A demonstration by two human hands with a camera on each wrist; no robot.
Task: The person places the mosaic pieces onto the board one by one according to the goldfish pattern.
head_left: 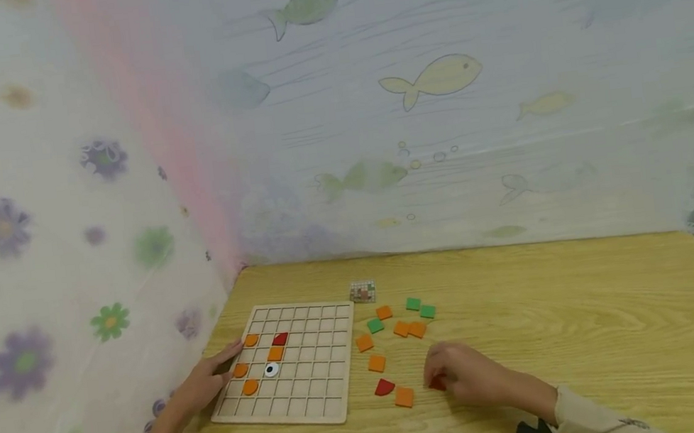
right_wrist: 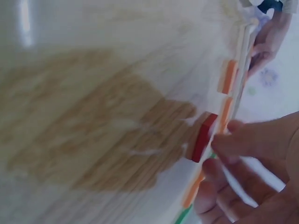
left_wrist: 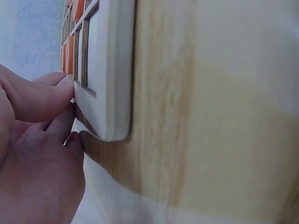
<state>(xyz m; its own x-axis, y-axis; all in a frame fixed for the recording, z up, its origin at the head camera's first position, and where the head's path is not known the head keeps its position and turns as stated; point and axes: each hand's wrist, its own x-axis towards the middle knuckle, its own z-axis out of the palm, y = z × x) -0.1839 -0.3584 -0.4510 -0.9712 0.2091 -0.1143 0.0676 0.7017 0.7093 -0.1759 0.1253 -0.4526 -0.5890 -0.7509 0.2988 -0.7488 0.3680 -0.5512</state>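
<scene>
The grid board (head_left: 313,369) lies flat on the wooden table (head_left: 524,303). The left hand (head_left: 202,386) rests at the board's left edge, thumb on the rim, its fingers loosely extended rather than clenched. The right hand (head_left: 464,374) is low over the table, well to the right of the board, its fingers bent with their tips at a red tile (right_wrist: 203,140); whether they pinch it or merely touch it cannot be told.

Right of the board lie a red quarter-round tile (head_left: 384,386) and scattered orange square tiles (head_left: 404,397) and green square tiles (head_left: 428,311). On the board, an eye disc (head_left: 271,369) sits just below an orange square.

The red tile looks stiff and light, likely painted wood, hard to break but perhaps a little slick on its smooth face. Its thickness seems enough for a thumb-and-forefinger hold on opposite side edges, which would leave the face uncovered. The board seems rigid too, and its raised rim offers the steadiest hold.
</scene>
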